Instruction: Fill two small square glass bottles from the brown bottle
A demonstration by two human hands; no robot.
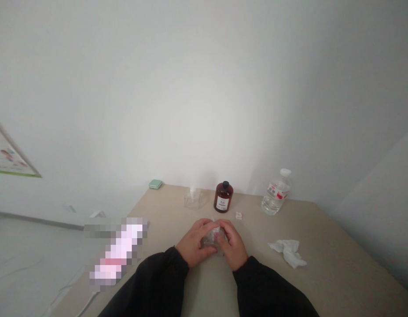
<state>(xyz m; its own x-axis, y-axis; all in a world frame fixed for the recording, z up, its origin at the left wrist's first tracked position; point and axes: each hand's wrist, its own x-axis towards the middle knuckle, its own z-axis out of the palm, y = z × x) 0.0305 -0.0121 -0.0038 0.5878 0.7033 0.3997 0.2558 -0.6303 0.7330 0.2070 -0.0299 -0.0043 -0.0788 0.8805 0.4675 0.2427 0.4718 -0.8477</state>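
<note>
Both hands are wrapped round a small clear glass-like container (209,240) at the middle of the table. My left hand (194,245) grips its left side, fingers curled over the far edge and thumb along the near side. On the other side, my right hand (234,247) closes round it with the thumb bent over the top. Something whitish shows at the container's top between the fingers, too unclear to name. Just beyond the hands stands a brown bottle (223,198) with a black cap and white label. A small white piece (238,215) lies near it.
A clear square glass vessel (192,200) stands at the back, left of the brown bottle. At the back right is a clear plastic bottle (276,193), and a crumpled tissue (289,252) lies to the right. A green case (155,184) and a blurred-out phone-like device (119,251) with a cable are on the left.
</note>
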